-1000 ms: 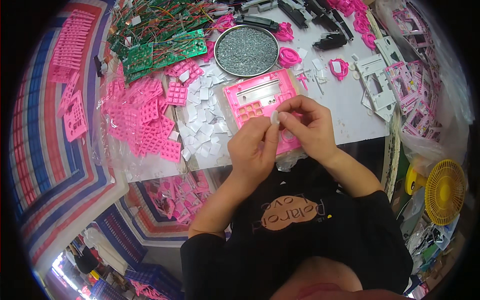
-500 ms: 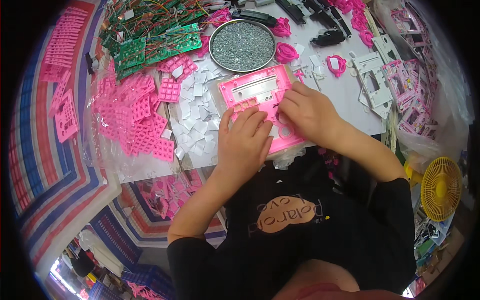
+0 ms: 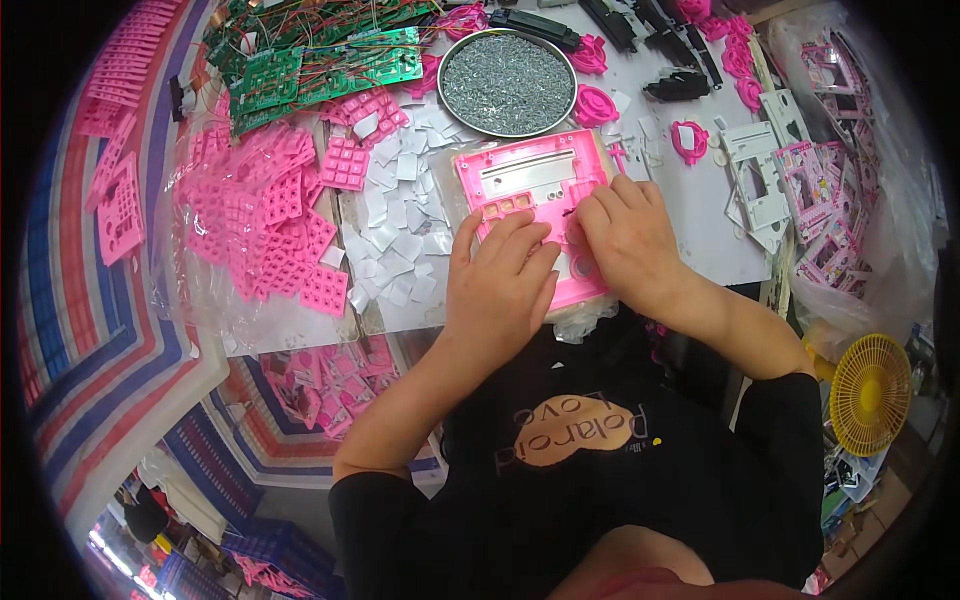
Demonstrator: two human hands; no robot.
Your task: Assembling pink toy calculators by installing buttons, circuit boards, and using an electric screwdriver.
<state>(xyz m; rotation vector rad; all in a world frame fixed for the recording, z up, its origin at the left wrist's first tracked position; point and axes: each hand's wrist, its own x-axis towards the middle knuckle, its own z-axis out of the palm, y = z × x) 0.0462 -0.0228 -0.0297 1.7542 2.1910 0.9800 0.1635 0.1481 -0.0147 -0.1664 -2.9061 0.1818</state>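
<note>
A pink plastic casing (image 3: 553,212) lies in front of me on the table with its hollow inside facing up. It has a silvery long panel near the far end, small square openings on the left and a round ring at the lower right. My left hand (image 3: 503,278) rests over its left half, fingers bent, slightly apart and touching the plastic. Along the right edge, my right hand (image 3: 632,238) has its fingers curled together at a small dark spot inside the casing. Whatever those fingertips pinch is hidden.
Beyond the casing stands a round metal dish (image 3: 508,85) full of small screws. Green circuit boards (image 3: 330,75) with wires lie at the back left, above pink keypads (image 3: 285,215) and white paper squares (image 3: 400,215). White frames (image 3: 750,175) and a yellow fan (image 3: 870,390) are at right.
The view has shifted slightly, so the table's things appear a bit further right. Both hands stay on the casing; the right hand's fingers have curled in and moved slightly nearer me.
</note>
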